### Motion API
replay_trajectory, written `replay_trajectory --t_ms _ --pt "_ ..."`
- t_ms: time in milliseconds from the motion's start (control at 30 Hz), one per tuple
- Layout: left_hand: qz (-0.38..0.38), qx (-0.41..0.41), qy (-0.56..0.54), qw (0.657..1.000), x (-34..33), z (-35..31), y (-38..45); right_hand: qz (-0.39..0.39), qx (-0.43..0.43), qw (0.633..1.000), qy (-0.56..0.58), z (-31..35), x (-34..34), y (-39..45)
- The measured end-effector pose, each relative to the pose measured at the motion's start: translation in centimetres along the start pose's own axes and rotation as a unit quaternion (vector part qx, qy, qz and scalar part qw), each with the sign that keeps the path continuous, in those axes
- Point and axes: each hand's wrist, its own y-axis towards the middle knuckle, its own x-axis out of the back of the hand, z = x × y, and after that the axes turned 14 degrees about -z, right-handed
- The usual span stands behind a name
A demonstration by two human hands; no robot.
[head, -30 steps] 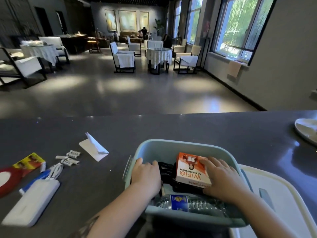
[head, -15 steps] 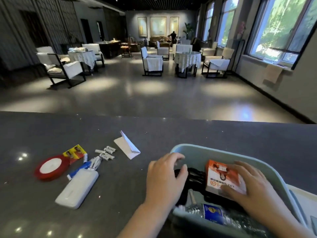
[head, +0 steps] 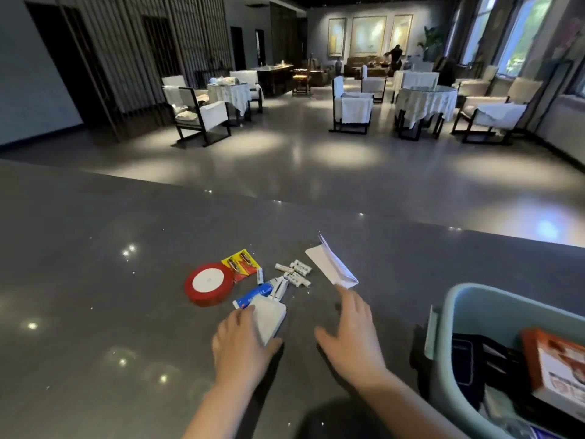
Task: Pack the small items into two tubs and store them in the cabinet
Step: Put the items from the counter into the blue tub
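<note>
Left hand [head: 242, 342] covers white box [head: 268, 318], grip unclear; tub [head: 468, 308] cropped.

Worktop [head: 126, 312]: dark stone look, polished, speckled. Tub [head: 506, 308]: smooth matt plastic. Folded sheet [head: 332, 267]: white paper. Ribbon roll [head: 207, 283]: glossy red.

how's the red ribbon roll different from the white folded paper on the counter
The red ribbon roll is round and red with a white centre; the white folded paper is angular and all white. The roll lies flat, while the paper has a flap standing up. The right hand reaches near the paper, not the roll. Both lie loose on the counter, unpacked.
</note>
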Motion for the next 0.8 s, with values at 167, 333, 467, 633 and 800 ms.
replay_trajectory --t_ms 167,333,467,633,800 --pt "0.033 -0.018 0.000 0.999 -1.5 1.5 2.3 -0.015 -0.073 0.987 -0.144 -0.5 -4.0 8.0" --pt "0.051 -0.046 0.000 0.998 -2.1 1.9 3.6 0.108 -0.055 0.967 -0.223 -2.9 -6.2 11.7" --pt "0.070 -0.048 -0.030 0.996 -2.3 2.0 4.1 0.102 -0.071 0.967 -0.222 -4.2 -7.1 10.9" --pt "0.061 -0.052 -0.046 0.996 -2.3 1.6 4.4 0.057 -0.100 0.958 -0.263 -4.7 -6.5 11.0" --pt "0.054 -0.046 -0.057 0.996 -2.3 1.2 4.2 0.026 -0.084 0.945 -0.314 -5.7 -6.2 11.5"
